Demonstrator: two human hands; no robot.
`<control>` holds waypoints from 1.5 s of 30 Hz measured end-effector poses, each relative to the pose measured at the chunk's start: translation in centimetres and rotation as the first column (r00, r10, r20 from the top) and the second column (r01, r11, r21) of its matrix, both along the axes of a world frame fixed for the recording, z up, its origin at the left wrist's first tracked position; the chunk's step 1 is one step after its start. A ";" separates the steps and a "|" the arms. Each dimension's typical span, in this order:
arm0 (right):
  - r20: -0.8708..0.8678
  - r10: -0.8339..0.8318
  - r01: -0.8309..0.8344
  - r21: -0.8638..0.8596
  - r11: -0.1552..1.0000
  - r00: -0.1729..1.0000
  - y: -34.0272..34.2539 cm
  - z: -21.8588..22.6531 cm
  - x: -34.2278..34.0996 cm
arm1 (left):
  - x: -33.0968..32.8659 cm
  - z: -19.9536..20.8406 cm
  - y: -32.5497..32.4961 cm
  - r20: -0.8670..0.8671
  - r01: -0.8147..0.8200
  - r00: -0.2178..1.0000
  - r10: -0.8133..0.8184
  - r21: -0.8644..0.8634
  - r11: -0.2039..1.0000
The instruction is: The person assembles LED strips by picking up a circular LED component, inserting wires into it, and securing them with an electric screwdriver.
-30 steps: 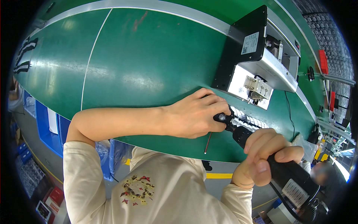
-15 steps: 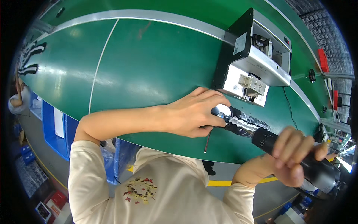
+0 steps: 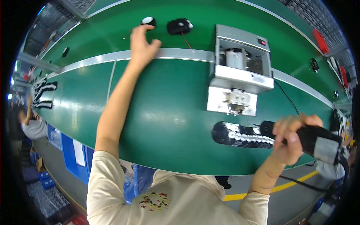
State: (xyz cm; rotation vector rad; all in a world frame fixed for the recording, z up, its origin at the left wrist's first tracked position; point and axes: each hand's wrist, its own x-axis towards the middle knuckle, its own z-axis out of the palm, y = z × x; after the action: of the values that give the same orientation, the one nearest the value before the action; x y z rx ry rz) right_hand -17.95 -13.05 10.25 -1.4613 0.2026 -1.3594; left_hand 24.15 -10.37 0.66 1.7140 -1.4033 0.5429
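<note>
My left hand (image 3: 143, 48) reaches far out over the back strip of the bench, thumb spread from the fingers. Its fingertips meet the near edge of a small black part with a white round top (image 3: 148, 20); no grip on it shows. A second black part with a thin red lead (image 3: 179, 26) lies just to the right. In my right hand (image 3: 290, 137) is a corded black electric screwdriver (image 3: 318, 140), held level and pointing left. Its nose hovers by a row of black round parts with silvery pieces (image 3: 243, 135), lying on the green bench.
A grey metal machine (image 3: 243, 77) with a red-lit switch stands right of centre, its cable trailing right. A raised metal rail (image 3: 180, 54) crosses the bench. Black-and-white strips (image 3: 45, 93) lie far left, near another person (image 3: 35, 125). Blue bins (image 3: 71, 148) stand below the front edge.
My left hand has left the near end of the row of parts and swung to the back strip. The screwdriver stays in my right hand. My view has shifted too.
</note>
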 end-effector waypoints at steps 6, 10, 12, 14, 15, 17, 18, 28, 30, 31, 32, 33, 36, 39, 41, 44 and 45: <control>-0.005 0.016 -0.015 0.090 0.996 1.000 0.7 -2.2 1.7 | 5.0 -2.1 -4.4 0.064 -0.361 0.932 0.356 0.247 0.899; -0.091 0.086 -0.079 0.081 0.994 0.992 0.6 -3.9 1.4 | 3.0 -0.7 -5.8 -0.014 -0.340 0.925 0.381 0.423 0.840; -0.065 0.114 -0.108 0.083 0.991 0.991 0.5 -4.2 1.2 | 3.1 -0.3 -5.9 -0.005 -0.337 0.927 0.375 0.424 0.841; -0.074 0.086 -0.077 0.115 0.990 0.994 0.7 -3.8 1.1 | 3.1 -0.1 -5.4 0.006 -0.348 0.925 0.380 0.420 0.838; -0.045 0.091 -0.086 0.107 0.990 0.995 0.8 -3.3 0.9 | 3.0 -0.1 -5.1 -0.035 -0.332 0.930 0.366 0.350 0.876; 0.001 0.069 -0.069 0.089 0.994 0.998 1.1 -1.5 0.0 | 2.8 0.5 -3.4 -0.066 -0.327 0.932 0.357 0.275 0.904; 0.025 0.110 -0.111 0.018 0.994 0.994 0.6 -0.2 -0.1 | 2.5 1.0 -2.1 -0.229 -0.210 0.938 0.260 0.221 0.952; 0.461 0.132 -0.202 0.106 0.974 0.877 -6.8 7.2 2.4 | -9.8 1.8 10.0 -0.550 0.386 0.829 -0.105 0.425 0.818; 0.254 -0.072 0.030 0.166 0.986 0.964 -7.8 6.3 5.0 | -10.4 2.5 11.0 -0.430 0.379 0.886 -0.174 0.454 0.806; 0.136 -0.224 0.211 0.108 0.972 0.965 -8.2 5.9 5.7 | -10.5 3.0 11.2 -0.427 0.373 0.888 -0.171 0.452 0.810; 0.138 -0.221 0.207 0.106 0.973 0.966 -8.1 5.9 5.6 | -10.6 3.7 11.4 -0.434 0.428 0.865 -0.252 0.374 0.823; 0.181 -0.171 0.154 0.108 0.982 0.968 -7.7 6.0 5.3 | -10.7 4.3 11.5 -0.434 0.483 0.836 -0.334 0.295 0.825; 0.294 -0.029 0.020 0.034 0.999 0.955 -6.3 6.9 2.8 | -10.1 5.9 12.0 -0.363 0.643 0.764 -0.534 0.498 0.582; 0.311 0.068 -0.084 0.037 0.996 0.948 -5.3 6.7 0.4 | -11.1 5.7 12.5 -0.458 0.621 0.783 -0.421 0.547 0.560; 0.328 0.111 -0.121 0.010 0.993 0.938 -4.4 6.0 -1.6 | -12.7 5.4 12.6 -0.405 0.629 0.777 -0.483 0.523 0.574; 0.260 0.175 -0.168 -0.049 0.985 0.950 -2.6 5.1 -2.9 | -17.2 4.8 12.5 -0.442 0.756 0.654 -0.614 0.391 0.525; 0.191 0.142 -0.133 -0.059 0.989 0.971 -2.1 4.6 -3.1 | -18.8 4.6 12.5 -0.470 0.764 0.644 -0.604 0.366 0.531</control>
State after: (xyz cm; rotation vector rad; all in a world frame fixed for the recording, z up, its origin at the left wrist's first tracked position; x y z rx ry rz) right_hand -21.10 -15.17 14.83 -1.3437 -0.0561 -1.3903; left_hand 5.34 2.12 5.30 1.3431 -1.9638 -0.6077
